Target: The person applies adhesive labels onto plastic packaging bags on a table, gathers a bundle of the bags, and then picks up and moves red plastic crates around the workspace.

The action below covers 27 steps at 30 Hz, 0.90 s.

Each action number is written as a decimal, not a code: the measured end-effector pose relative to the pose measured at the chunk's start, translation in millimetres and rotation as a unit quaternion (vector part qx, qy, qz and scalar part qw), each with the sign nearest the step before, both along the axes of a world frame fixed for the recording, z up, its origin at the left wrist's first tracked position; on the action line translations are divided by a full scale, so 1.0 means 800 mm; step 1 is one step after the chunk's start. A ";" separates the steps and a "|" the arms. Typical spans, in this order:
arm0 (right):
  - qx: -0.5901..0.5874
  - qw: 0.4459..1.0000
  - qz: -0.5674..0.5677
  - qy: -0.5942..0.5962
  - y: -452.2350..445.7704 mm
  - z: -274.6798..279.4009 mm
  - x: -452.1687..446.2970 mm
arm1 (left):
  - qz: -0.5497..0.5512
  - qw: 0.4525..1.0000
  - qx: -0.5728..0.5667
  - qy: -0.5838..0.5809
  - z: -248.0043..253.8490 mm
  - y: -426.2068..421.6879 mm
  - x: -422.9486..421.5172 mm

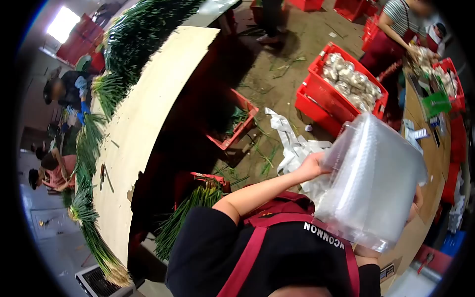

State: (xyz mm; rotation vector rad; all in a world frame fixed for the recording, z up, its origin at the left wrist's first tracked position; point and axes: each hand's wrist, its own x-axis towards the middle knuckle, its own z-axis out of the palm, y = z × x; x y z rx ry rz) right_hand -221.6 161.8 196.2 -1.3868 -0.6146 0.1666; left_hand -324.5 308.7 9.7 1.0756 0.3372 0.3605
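Note:
A thick stack of clear plastic bags (378, 178) is held up in front of my chest. My left hand (314, 167) is closed on its left edge, the thumb and fingers pinching the film. On the far side my right hand (416, 202) grips the right edge, its fingers partly hidden behind the plastic. A crumpled white strip of material (292, 143) hangs or lies just beyond my left hand. Past the stack stands a red crate (316, 81) full of pale, wrapped bundles (346, 79).
A long pale table (143, 109) on the left bears green onions (89, 148) along its far edge. A wooden table (438, 163) stands on the right. Red crates (237, 131) sit on the littered floor. Co-workers (64, 91) stand at the left and a person (391, 34) at upper right.

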 end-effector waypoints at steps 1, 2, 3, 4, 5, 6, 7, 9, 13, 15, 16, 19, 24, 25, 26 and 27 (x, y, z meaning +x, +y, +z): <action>-0.002 1.000 0.016 -0.007 0.019 0.000 -0.005 | 0.050 0.998 -0.024 -0.030 -0.002 0.022 -0.011; -0.002 0.999 0.031 -0.016 0.038 0.000 -0.010 | 0.084 0.996 -0.020 -0.021 -0.006 0.044 -0.021; -0.002 0.999 0.046 -0.023 0.058 0.000 -0.017 | 0.110 0.993 0.029 -0.012 -0.009 0.063 -0.032; -0.003 0.998 0.061 -0.029 0.074 0.001 -0.020 | 0.136 0.988 0.078 0.001 -0.011 0.084 -0.042; -0.003 0.996 0.076 -0.036 0.091 0.003 -0.023 | 0.155 0.988 0.001 -0.010 -0.012 0.101 -0.047; -0.002 0.995 0.089 -0.044 0.107 0.004 -0.025 | 0.177 0.981 -0.076 -0.023 -0.012 0.117 -0.051; -0.002 0.993 0.102 -0.053 0.121 0.006 -0.025 | 0.225 0.974 0.033 -0.002 -0.012 0.129 -0.058; -0.005 0.989 0.131 -0.063 0.151 0.006 -0.025 | 0.285 0.947 0.143 0.027 -0.013 0.154 -0.070; 0.013 0.938 0.245 0.245 0.222 0.047 -0.036 | 0.296 0.932 0.153 0.145 -0.051 0.208 -0.080; 0.003 0.911 0.249 0.329 0.259 0.056 -0.028 | 0.440 0.819 0.257 0.263 -0.083 0.222 -0.073; -0.007 0.910 0.245 0.334 0.277 0.055 -0.019 | 0.459 0.830 0.150 0.279 -0.087 0.226 -0.071; -0.027 0.810 0.425 0.403 0.339 0.043 0.027 | 0.447 0.862 -0.069 0.229 -0.137 0.251 -0.049; -0.040 0.828 0.436 0.350 0.428 0.039 0.079 | 0.148 0.866 -0.474 -0.062 -0.074 0.314 -0.006; -0.063 0.824 0.437 0.355 0.451 0.040 0.093 | 0.166 0.865 -0.465 -0.088 -0.067 0.334 0.013; -0.087 0.819 0.438 0.360 0.474 0.041 0.107 | 0.196 0.865 -0.449 -0.113 -0.062 0.355 0.035; -0.085 0.810 0.454 0.361 0.497 0.045 0.113 | 0.223 0.864 -0.433 -0.130 -0.057 0.378 0.052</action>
